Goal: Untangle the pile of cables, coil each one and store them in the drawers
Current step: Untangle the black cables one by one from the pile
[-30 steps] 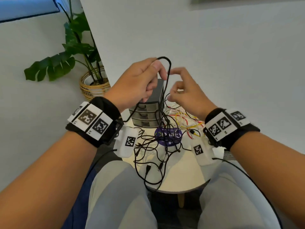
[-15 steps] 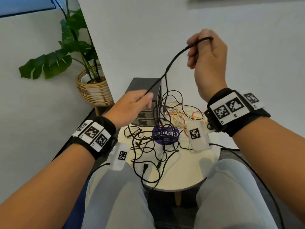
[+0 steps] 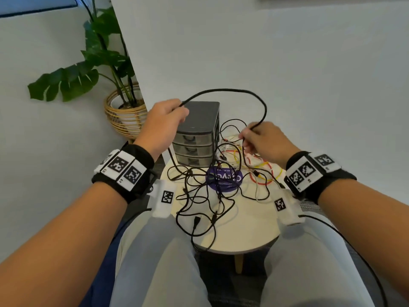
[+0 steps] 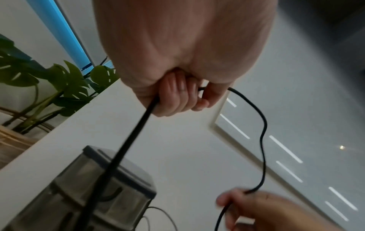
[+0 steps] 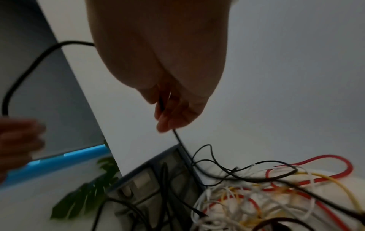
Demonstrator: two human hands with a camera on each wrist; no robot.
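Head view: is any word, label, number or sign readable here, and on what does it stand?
Purple round disc on the table: large white lettering and a smaller line, upside down and crossed by cables; not readable.
Wrist bands and white tags: square black-and-white code markers; tiny characters beside them too small to read.

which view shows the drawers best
The head view: the drawers stand whole at the table's back, three fronts facing the camera, all shut. Both wrist views catch them blurred and partly crossed by black cable.
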